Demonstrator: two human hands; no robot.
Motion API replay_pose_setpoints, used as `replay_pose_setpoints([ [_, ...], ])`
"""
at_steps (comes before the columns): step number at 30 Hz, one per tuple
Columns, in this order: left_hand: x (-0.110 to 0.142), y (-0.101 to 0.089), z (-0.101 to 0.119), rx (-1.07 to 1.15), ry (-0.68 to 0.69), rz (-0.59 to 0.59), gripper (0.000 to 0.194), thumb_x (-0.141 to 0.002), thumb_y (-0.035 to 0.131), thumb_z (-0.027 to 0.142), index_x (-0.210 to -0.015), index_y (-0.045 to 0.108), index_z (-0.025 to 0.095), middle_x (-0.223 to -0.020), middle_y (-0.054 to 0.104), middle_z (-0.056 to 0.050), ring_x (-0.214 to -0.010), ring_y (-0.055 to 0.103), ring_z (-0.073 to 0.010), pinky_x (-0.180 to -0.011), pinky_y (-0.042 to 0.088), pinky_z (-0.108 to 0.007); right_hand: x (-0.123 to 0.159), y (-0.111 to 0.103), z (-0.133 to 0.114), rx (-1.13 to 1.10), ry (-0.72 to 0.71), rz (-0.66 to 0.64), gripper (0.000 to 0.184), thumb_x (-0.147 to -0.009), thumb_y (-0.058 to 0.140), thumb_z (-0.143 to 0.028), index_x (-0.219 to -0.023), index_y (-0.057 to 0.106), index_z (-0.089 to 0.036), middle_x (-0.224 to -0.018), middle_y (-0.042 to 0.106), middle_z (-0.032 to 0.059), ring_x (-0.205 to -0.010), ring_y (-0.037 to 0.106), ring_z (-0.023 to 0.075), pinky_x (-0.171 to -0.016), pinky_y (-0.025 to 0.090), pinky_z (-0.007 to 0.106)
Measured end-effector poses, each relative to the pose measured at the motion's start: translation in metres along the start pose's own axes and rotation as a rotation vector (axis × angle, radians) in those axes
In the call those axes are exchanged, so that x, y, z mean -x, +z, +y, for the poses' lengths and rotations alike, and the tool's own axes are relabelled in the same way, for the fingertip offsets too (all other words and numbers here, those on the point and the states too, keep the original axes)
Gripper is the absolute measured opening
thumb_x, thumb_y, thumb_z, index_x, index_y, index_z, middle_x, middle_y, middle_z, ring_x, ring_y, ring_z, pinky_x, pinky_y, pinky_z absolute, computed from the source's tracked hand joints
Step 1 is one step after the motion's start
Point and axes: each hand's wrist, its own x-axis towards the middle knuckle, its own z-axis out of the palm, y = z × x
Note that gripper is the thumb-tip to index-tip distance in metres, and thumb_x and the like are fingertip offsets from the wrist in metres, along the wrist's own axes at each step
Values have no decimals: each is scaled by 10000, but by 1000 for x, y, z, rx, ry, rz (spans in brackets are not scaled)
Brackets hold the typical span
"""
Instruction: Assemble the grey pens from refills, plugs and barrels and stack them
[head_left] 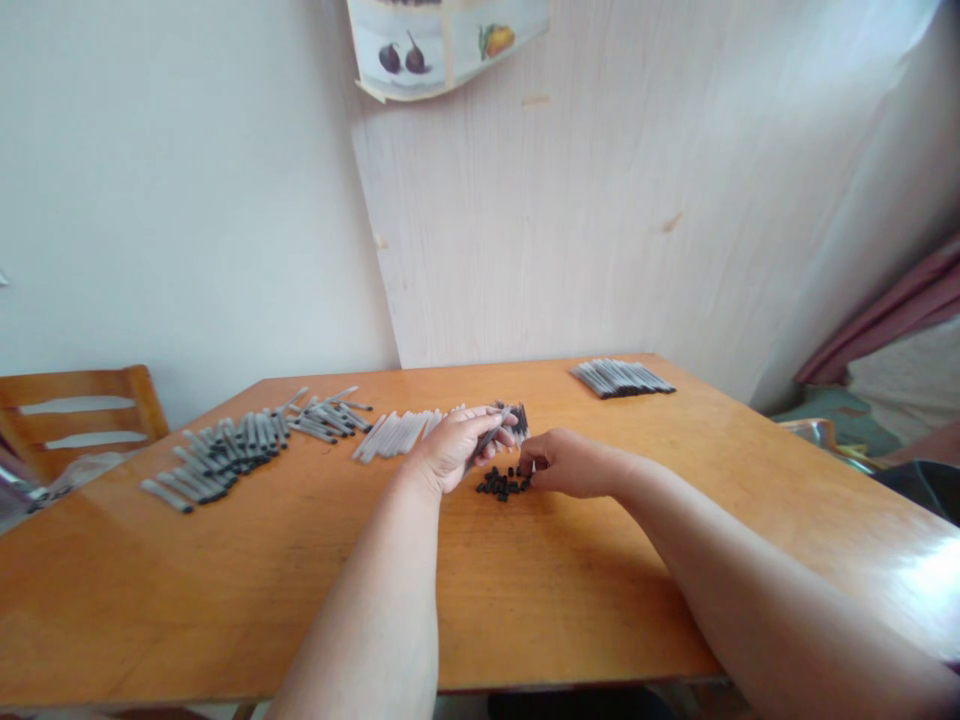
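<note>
Currently works over a broad wooden counter (360, 590), with a dark container-like shape (919, 487) beyond its right side, contents hidden. Has at left a loose spread of grey pens (251, 440) with black ends, toward the back right a neat row (622, 378) of similar ones, and near the middle some pale tubes (401, 435) lying side by side. Holds the hands apart: left hand (456, 445) closed around one grey pen (487, 439), right hand (574, 463) near it with fingertips lowered to a scatter of small black pieces (501, 486) on the counter. Cannot tell about anything pinched there.
</note>
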Motion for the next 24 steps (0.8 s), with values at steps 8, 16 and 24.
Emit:
replay_pose_setpoints([
  [8, 0, 0, 0, 4, -11, 10, 310, -792, 596, 328, -1021, 645, 125, -759, 657, -64, -500, 451, -62, -459, 257, -202, 0, 2, -7, 124, 66, -60, 193, -664, 581, -162, -815, 698, -192, -791, 703, 23, -709, 600, 152, -589, 367, 217],
  [16, 1, 1, 2, 32, -12, 9, 294, -780, 612, 322, -990, 648, 120, -745, 657, -63, -490, 450, -61, -449, 248, -200, 1, 3, 0, 48, -9, 13, 66, -626, 581, -140, -592, 614, -187, -582, 594, -7, -564, 510, 128, -527, 314, 239],
  [24, -1, 1, -2, -7, 6, -14, 333, -810, 590, 366, -1022, 646, 114, -785, 666, -74, -505, 469, -65, -442, 247, -196, -5, -9, 12, -413, 83, 372, 171, -703, 596, -213, -857, 659, -174, -649, 601, -10, -575, 512, 110, -522, 373, 229],
])
